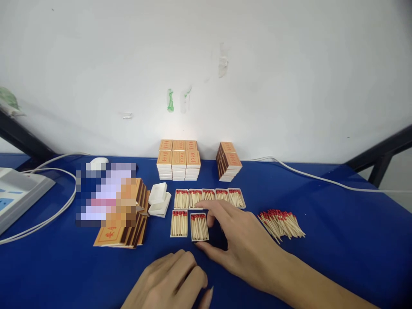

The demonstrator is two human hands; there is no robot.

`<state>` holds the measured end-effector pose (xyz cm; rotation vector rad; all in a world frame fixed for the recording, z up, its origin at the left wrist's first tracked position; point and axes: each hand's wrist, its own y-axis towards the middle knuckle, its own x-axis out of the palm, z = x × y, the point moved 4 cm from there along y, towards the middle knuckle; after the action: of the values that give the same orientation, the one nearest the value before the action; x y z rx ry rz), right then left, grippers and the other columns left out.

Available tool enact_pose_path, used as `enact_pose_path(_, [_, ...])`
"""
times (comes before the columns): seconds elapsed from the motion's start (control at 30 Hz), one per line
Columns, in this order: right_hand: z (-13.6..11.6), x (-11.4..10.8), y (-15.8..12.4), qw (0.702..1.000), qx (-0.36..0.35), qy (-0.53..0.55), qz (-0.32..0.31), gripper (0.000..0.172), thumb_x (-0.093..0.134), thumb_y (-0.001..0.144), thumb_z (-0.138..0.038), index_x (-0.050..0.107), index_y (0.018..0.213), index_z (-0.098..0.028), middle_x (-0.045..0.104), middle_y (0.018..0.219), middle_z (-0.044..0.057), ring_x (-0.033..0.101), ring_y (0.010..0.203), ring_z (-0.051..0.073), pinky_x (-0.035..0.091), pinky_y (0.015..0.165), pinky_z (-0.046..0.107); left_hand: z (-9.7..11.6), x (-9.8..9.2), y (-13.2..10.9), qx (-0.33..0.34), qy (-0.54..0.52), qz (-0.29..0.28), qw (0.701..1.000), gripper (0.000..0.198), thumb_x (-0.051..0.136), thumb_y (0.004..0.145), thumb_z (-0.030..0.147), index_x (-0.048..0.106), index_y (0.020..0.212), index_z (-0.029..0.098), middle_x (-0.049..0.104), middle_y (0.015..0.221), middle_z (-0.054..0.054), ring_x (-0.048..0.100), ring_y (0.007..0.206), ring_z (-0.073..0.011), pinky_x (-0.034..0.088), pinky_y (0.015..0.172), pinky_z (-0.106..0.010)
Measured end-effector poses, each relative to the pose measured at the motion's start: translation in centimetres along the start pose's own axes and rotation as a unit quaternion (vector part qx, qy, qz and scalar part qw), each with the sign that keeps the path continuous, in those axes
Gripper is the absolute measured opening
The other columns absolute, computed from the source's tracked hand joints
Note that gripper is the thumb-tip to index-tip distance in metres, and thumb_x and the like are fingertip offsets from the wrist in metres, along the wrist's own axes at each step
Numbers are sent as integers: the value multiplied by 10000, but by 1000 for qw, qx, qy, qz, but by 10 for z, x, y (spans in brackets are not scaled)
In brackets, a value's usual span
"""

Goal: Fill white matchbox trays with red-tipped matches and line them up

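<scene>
Right hand point(240, 240) reaches in from the bench's near right, open and spread. My thumb is at the near end of a filled match tray point(199, 226) and my forefinger by its far end; I cannot tell if they pinch it. The tray lies mid-bench, just beside a second filled tray point(179, 223), with a row of five trays point(193, 198) behind. Left hand point(170, 279) rests loosely curled at the near edge; whether it holds anything I cannot tell. Loose matches point(281, 223) lie to the right, and stacked matchboxes point(178, 165) stand at the far edge.
</scene>
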<state>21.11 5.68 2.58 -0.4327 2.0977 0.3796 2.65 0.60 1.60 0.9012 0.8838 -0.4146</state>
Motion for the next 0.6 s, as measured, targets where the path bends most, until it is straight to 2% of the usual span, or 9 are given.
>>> enact_pose_path(0.23, [-2,1,5,1000,-15,-10,12,554,769,978,-301,579,1496,-255,753,1237,101,735,1075,291,616,886,475,1,0,-1,0,9,10,1000,198,568,961,40,607,884,218,625,753,10,623,578,-154,523,495,-274])
enact_pose_path(0.6, [-4,2,7,999,-16,-31,23,599,770,994,-303,538,1541,-236,762,1230,108,758,1039,301,637,852,482,1,2,-2,1,26,8,1000,201,561,958,48,609,869,222,635,754,10,626,561,-153,519,476,-283])
